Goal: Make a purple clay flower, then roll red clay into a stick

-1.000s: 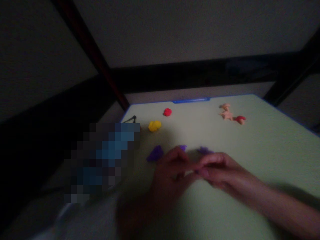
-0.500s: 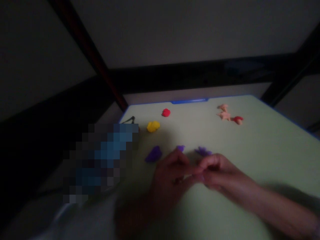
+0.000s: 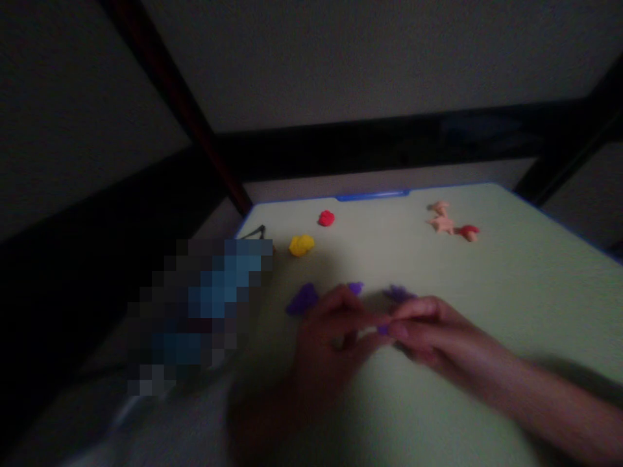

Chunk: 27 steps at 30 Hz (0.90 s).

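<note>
My left hand (image 3: 331, 337) and my right hand (image 3: 428, 337) meet fingertip to fingertip over a pale green mat (image 3: 487, 311). Both are pinched together on a small purple clay bit (image 3: 383, 329) that barely shows between the fingers. Just beyond the hands lie three purple clay lumps: a larger one (image 3: 302, 299) at the left, a tiny one (image 3: 355, 287) in the middle, and a flat one (image 3: 399, 293) behind my right fingers.
Farther back on the mat lie a yellow lump (image 3: 301, 244), a red lump (image 3: 326, 218), and peach-coloured pieces (image 3: 442, 224) beside a red-and-peach piece (image 3: 468, 231). A blurred-out patch (image 3: 204, 311) covers the mat's left edge. Dark bars cross the dim background.
The hands have stayed together at the same spot, their fingers shifting slightly around the purple bit. The camera view wobbled a little.
</note>
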Available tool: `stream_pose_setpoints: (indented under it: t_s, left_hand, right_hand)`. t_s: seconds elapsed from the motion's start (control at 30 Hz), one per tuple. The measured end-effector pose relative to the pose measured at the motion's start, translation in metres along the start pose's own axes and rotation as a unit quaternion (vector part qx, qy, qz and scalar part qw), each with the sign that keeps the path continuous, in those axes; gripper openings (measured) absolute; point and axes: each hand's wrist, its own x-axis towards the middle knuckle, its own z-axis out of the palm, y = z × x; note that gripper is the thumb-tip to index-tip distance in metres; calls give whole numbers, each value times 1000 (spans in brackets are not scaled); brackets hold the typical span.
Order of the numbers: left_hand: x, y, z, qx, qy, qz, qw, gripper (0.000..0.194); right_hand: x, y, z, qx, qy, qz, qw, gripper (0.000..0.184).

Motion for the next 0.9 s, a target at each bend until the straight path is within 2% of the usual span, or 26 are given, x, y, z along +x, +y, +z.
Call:
stream_pose_setpoints:
  t_s: [0.13, 0.3, 0.5, 0.7, 0.9]
  left_hand:
    - [1, -1, 0, -14, -1, -4, 1000, 8]
    - [1, -1, 1, -33, 26, -7, 999, 11]
    - [0, -1, 1, -28, 29, -12, 999, 9]
    - [-1, -3, 1, -42, 9, -12, 999, 24]
    - [0, -3, 0, -6, 16, -4, 1000, 11]
  right_hand:
    - [1, 0, -1, 5, -8, 1, 1000, 21]
    - [3, 0, -4, 33, -28, 2, 999, 19]
    - [1, -2, -3, 16, 16, -16, 1000, 19]
    - [-2, -4, -1, -26, 35, -34, 998, 17]
    - [1, -1, -3, -45, 36, -57, 997, 16]
